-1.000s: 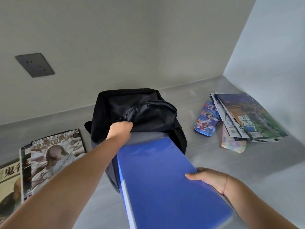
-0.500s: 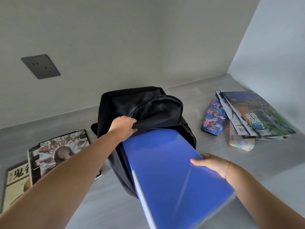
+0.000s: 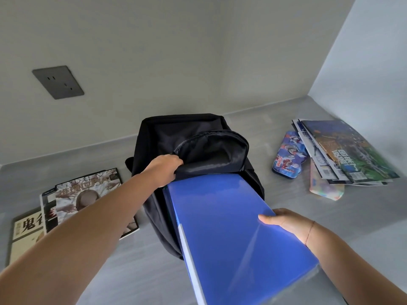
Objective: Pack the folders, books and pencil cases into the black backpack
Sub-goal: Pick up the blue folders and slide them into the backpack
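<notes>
Sliding blue folder (image 3: pixel 237 234) into black backpack (image 3: pixel 198 150), far end just at mouth; right hand (image 3: pixel 286 223) clamps its edge, left hand (image 3: pixel 165 168) grips flap open. Books (image 3: pixel 350 150), magazines (image 3: pixel 86 199), pencil cases (image 3: pixel 288 159) unpacked on table (image 3: pixel 286 205).

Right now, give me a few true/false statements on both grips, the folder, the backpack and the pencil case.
1. The left grip holds the backpack flap up. True.
2. The folder is fully inside the backpack. False: only its far end is at the opening, and most of it sticks out.
3. The pencil case lies outside the backpack, to its right. True.
4. The right grip is empty. False: it holds the folder's right edge.
</notes>
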Demonstrator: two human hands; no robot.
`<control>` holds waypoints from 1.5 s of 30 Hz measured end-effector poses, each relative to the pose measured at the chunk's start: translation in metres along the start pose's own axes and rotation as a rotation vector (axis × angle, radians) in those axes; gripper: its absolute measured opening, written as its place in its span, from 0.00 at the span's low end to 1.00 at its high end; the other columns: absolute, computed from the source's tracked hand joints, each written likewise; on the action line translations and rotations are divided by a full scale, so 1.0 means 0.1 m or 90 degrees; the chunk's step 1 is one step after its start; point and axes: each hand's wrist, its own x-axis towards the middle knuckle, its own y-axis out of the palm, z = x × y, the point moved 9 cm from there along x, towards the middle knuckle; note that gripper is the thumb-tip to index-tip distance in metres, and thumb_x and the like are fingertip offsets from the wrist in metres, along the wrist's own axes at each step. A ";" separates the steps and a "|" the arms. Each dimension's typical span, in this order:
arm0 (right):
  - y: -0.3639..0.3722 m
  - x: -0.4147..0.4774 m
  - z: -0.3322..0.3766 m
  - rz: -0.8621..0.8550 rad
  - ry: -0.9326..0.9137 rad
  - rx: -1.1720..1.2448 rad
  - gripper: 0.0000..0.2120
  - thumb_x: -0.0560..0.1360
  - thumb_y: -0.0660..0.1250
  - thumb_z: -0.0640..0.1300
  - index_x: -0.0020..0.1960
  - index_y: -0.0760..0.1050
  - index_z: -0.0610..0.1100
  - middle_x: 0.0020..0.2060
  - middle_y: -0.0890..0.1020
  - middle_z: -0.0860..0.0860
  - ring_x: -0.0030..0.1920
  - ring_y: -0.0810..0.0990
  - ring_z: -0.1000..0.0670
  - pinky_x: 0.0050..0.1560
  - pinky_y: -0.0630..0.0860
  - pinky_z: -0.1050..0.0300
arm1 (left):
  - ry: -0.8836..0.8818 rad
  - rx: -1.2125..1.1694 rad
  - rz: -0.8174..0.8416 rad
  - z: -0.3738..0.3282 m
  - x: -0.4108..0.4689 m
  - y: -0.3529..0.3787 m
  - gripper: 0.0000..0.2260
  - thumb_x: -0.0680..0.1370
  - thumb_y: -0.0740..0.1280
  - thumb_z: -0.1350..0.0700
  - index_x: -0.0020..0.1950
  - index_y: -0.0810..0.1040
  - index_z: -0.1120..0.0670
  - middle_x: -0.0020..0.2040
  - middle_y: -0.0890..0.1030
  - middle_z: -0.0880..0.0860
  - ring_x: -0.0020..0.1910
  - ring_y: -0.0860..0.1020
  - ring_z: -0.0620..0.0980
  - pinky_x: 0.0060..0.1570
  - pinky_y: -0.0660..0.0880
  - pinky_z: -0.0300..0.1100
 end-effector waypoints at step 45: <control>1.18 0.23 0.31 -0.024 0.010 0.557 0.07 0.77 0.63 0.35 0.53 0.70 0.34 0.39 0.76 0.39 0.40 0.79 0.42 0.35 0.83 0.51 | -0.176 -0.410 -0.026 0.00 0.28 0.00 0.16 0.70 0.75 0.51 0.54 0.81 0.57 0.46 0.82 0.56 0.46 0.80 0.54 0.46 0.77 0.45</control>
